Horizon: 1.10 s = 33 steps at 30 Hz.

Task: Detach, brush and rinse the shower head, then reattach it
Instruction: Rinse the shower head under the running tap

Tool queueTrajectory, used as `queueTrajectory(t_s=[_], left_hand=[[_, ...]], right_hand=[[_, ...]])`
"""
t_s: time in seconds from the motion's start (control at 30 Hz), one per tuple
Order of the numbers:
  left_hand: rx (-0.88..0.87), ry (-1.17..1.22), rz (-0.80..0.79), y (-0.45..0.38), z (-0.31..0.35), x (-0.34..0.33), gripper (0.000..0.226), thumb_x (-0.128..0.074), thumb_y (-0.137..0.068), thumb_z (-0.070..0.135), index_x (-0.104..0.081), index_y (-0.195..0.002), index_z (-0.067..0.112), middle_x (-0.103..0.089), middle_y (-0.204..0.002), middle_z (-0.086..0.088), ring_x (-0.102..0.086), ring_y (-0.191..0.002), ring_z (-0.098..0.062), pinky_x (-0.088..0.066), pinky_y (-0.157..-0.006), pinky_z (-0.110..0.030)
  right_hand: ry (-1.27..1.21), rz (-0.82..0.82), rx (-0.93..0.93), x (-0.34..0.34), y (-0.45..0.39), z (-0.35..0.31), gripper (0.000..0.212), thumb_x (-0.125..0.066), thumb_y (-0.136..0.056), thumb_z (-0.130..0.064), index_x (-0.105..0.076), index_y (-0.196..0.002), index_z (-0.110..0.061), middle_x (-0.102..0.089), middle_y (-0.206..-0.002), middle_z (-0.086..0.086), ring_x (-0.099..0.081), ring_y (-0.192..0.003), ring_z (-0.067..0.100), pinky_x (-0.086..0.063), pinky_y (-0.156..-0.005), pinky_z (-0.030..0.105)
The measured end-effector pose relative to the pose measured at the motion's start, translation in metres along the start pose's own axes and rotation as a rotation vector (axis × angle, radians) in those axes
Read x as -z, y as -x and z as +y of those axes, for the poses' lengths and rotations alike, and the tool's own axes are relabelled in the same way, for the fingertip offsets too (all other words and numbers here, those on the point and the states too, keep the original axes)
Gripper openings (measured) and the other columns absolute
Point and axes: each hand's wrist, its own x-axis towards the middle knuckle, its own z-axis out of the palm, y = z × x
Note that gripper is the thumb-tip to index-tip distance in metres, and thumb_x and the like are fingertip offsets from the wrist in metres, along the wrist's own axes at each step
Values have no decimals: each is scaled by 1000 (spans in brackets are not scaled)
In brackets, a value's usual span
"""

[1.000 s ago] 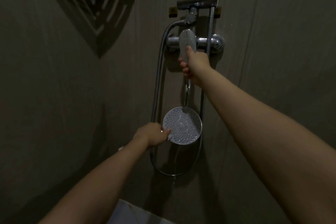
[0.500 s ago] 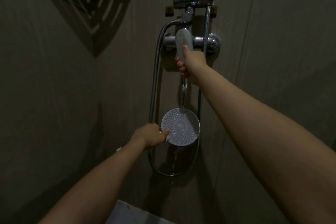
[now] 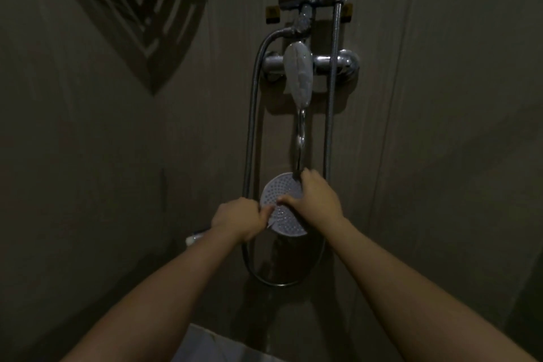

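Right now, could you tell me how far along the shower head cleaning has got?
Detached: the shower head is off any holder, gripped at its left rim by the left hand. In hand: water streams from the mixer lever down onto it while the right hand rests across its face, apparently rinsing. Whether brushing happened cannot be told. Left: reattaching.

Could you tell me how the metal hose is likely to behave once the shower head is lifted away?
The hose hangs in a slack loop, so it probably flexes and trails. Its ribbed metal may resist sharp kinks. The shower head, held by both hands, looks wet, perhaps slippery.
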Motion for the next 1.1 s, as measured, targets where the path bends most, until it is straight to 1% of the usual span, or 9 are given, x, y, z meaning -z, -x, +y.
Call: queueTrajectory(t_s=[0.17,0.4,0.5,0.57,0.67,0.73,0.87,1.0,1.1], left_hand=[[-57,-74,17,2,9,-5,60,-21,-95,56,-63,-86,15,-63,-84,-9,-62,-82,-24,-45,-72,-32],[-164,-205,60,-2,13,-4,51,-23,-95,49,-60,-80,18,-66,-83,-8,-56,-68,-20,-39,-64,-30],[-229,-324,37,2,14,-3,55,-23,-94,56,-58,-76,17,-61,-75,-5,-51,-64,-18,-38,-63,-31],[-210,-335,43,2,13,-3,57,-24,-94,57,-62,-84,16,-62,-79,-5,-57,-69,-20,-41,-64,-31],[-203,-369,87,-2,11,0,54,-27,-94,55,-63,-94,16,-68,-94,-7,-65,-85,-24,-44,-72,-33],[-211,-410,84,-3,11,-1,54,-27,-94,56,-63,-95,16,-67,-96,-6,-64,-87,-24,-41,-70,-32],[-143,-369,99,0,13,-9,54,-27,-93,58,-62,-94,17,-67,-91,-4,-64,-80,-21,-41,-67,-31],[-113,-309,131,0,14,-10,57,-25,-93,60,-62,-92,17,-65,-87,-4,-64,-80,-21,-40,-66,-30],[69,-90,133,4,12,-17,59,-27,-92,59,-65,-93,14,-66,-88,-6,-66,-85,-25,-48,-73,-31]], right_hand=[[255,59,11,-1,-10,5,28,-36,-98,-33,-51,-112,-15,-63,-103,7,-62,-87,21,-46,-69,32],[383,26,262,-19,-7,-16,43,-32,-97,-44,-56,-117,-15,-60,-117,9,-56,-108,28,-41,-87,39],[177,-17,27,-10,-20,-9,37,-33,-101,-27,-57,-123,-9,-64,-115,18,-61,-106,33,-47,-84,38],[-7,-5,-112,-9,-19,-3,43,-39,-98,-38,-63,-108,-4,-67,-98,17,-64,-96,34,-48,-76,37],[-27,-185,-60,-14,-9,1,43,-52,-86,-55,-62,-91,-13,-60,-83,5,-56,-77,18,-42,-66,28],[-117,-214,-87,-16,-9,7,37,-51,-91,-44,-64,-95,-9,-62,-89,10,-58,-82,22,-44,-69,31],[-214,-138,-183,-22,-12,11,44,-42,-95,-41,-61,-106,-3,-64,-108,19,-60,-101,33,-47,-88,39],[-246,-133,-138,-18,-5,17,23,-46,-95,-30,-55,-85,-12,-58,-88,8,-55,-85,22,-38,-71,26],[-608,34,-342,-11,0,34,25,-46,-97,-22,-57,-108,-3,-60,-103,12,-52,-89,17,-35,-74,22]])
